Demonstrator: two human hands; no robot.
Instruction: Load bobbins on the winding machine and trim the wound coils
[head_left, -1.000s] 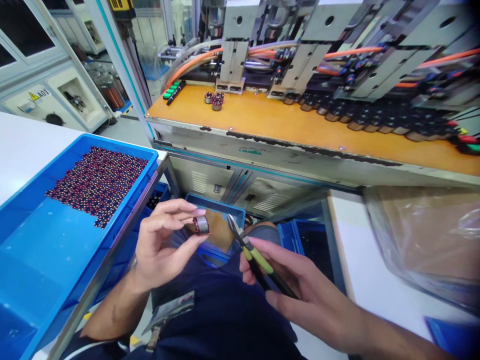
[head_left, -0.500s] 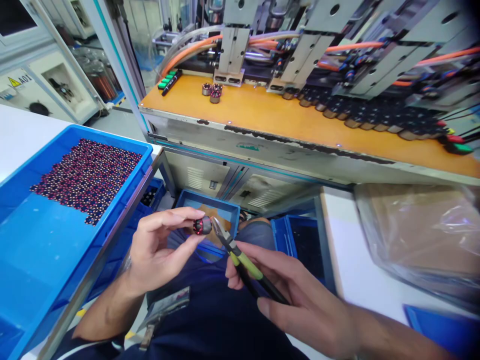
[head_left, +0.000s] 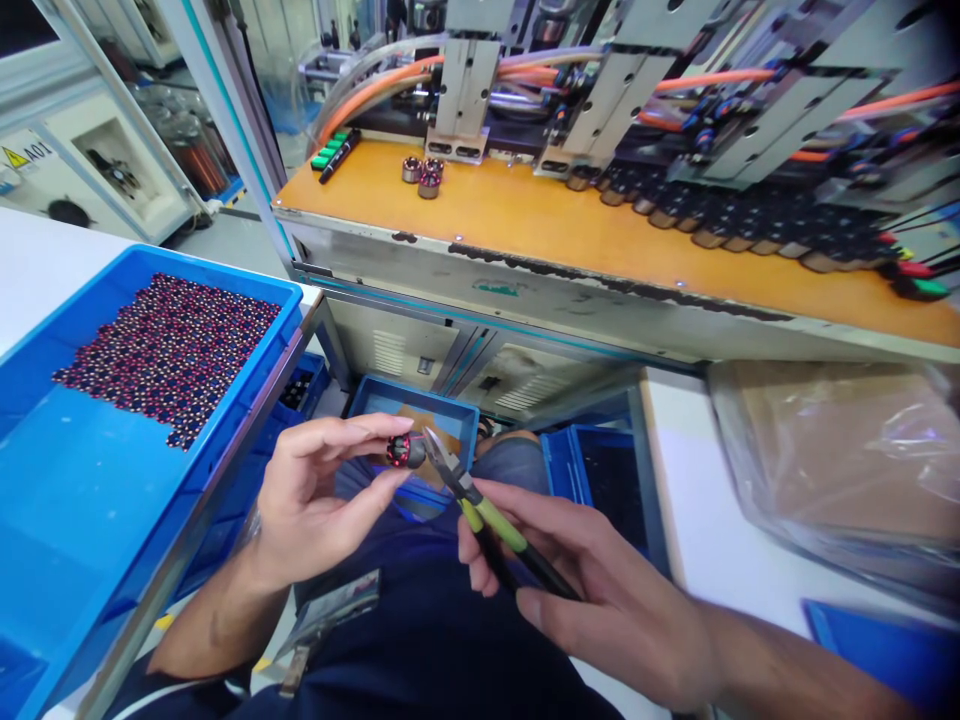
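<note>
Between thumb and fingers, my left hand (head_left: 319,500) pinches a small round motor part (head_left: 406,450) with red windings and a dark grey side. My right hand (head_left: 577,580) is wrapped round the handles of pliers (head_left: 484,515) with green and black grips. The pliers' jaws point up and left, right beside the motor part; whether they touch it I cannot tell. At the left, a blue tray (head_left: 82,490) holds many similar parts (head_left: 176,350) packed in rows.
Three loose parts (head_left: 427,178) and green-and-black markers (head_left: 335,153) lie on the orange bench (head_left: 555,225) beneath the machine. Dark cylinders (head_left: 720,220) line its right side. A plastic-wrapped box (head_left: 840,460) sits at the right. Below is a blue bin (head_left: 465,410).
The pliers and my right hand have shifted very slightly. My left hand keeps its pinch on the motor part. The surroundings have shifted a little in view.
</note>
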